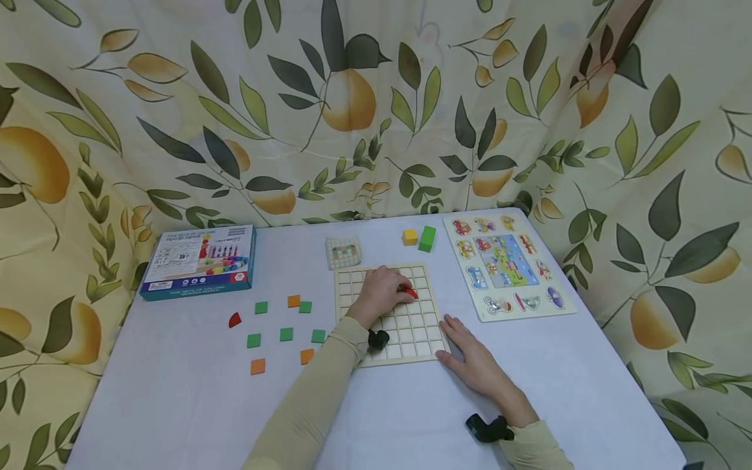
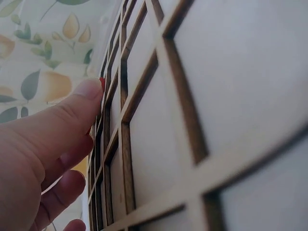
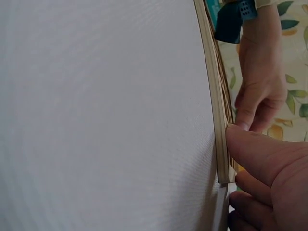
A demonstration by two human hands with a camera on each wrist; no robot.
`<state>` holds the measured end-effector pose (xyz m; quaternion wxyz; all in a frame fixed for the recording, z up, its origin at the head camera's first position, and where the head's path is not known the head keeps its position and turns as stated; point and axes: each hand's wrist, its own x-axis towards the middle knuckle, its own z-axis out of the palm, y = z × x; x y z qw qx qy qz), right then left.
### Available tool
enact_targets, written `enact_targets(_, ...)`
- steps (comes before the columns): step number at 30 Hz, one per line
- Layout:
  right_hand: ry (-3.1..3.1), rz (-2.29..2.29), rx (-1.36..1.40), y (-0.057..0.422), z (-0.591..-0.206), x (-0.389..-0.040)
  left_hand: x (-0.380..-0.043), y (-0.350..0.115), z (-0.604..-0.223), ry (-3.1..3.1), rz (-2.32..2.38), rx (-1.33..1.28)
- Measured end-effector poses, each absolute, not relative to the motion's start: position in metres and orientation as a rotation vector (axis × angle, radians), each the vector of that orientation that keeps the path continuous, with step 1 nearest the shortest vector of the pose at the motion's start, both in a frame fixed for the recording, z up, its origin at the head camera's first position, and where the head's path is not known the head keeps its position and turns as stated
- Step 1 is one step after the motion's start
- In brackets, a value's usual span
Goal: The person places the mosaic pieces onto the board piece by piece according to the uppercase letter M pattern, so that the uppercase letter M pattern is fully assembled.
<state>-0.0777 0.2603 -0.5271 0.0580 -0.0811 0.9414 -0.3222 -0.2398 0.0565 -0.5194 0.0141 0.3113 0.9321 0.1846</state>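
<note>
My left hand (image 1: 378,294) reaches over a wooden grid board (image 1: 431,307) of white square cells and pinches a small red piece (image 1: 412,293) near its upper right part. In the left wrist view the thumb covers most of that red piece (image 2: 102,83), close to the raised grid lines. Along the board's right side lies my right hand (image 1: 472,356), fingers extended and touching the edge. Its thumb (image 3: 252,149) rests at the near right corner in the right wrist view. Several green tiles (image 1: 286,334) and orange tiles (image 1: 258,366) lie left of the board, beside a red fan-shaped piece (image 1: 235,320).
A small pattern card (image 1: 331,256) lies behind the board. Yellow (image 1: 409,237) and green blocks (image 1: 427,239) sit at the back, next to a picture puzzle board (image 1: 493,312) on the right. A printed box (image 1: 196,258) occupies the back left. Patterned curtains (image 1: 364,163) border the table.
</note>
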Motion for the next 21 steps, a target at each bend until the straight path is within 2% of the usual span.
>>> enact_targets(21,2.857,-0.967,-0.241,0.2615,-0.5290,-0.0775,-0.2392,0.0531,-0.5161,2.864,0.577,0.917)
